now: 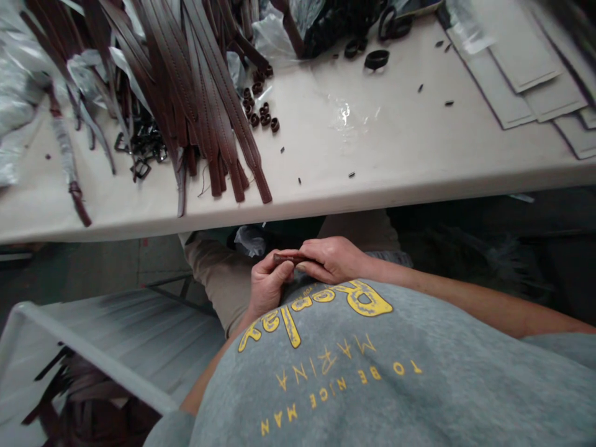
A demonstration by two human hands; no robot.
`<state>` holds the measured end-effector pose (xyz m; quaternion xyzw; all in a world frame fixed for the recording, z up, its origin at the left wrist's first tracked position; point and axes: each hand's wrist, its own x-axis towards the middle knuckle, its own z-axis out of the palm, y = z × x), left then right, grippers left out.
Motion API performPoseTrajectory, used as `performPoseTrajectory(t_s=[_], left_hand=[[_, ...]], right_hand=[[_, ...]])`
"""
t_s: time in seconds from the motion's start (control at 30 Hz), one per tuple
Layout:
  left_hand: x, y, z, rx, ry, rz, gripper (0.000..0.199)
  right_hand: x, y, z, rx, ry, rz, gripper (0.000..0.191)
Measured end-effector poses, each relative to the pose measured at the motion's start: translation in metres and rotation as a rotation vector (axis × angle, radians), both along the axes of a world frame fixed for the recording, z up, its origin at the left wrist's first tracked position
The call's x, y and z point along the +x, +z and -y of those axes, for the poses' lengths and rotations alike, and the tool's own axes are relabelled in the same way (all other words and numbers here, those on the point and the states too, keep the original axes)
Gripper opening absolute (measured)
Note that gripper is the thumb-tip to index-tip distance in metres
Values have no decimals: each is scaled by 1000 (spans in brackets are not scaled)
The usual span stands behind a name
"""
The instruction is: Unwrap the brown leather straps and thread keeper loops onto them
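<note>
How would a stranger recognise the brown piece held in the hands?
Start at the white table; its near edge faces a grey shirt. Between them, the left hand and right hand hold the brown piece. Unlike the brown straps, it is off the table.

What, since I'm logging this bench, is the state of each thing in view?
Left grip, closed on brown piece
Right grip, closed on it too
Brown piece, partly hidden
Brown straps, heaped, overlapping
Small brown loops, loose, clustered
Black buckles, piled
Grey panels, overlapping
Table, scattered with parts
</note>
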<state>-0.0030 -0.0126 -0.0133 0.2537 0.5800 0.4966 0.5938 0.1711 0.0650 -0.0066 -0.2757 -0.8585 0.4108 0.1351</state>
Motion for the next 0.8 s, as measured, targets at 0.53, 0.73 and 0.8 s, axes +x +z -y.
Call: performPoseTrajectory(t_s=[0.53,0.73,0.8], left_hand=[[1,1,-1,-5,-38,55,33],[1,0,-2,59,48,47,27],[2,2,-3,35,136,88,27]], right_hand=[[-6,14,0,145,40,307,32],[-1,16,-4,39,40,280,24],[6,16,-4,18,33,305,26]])
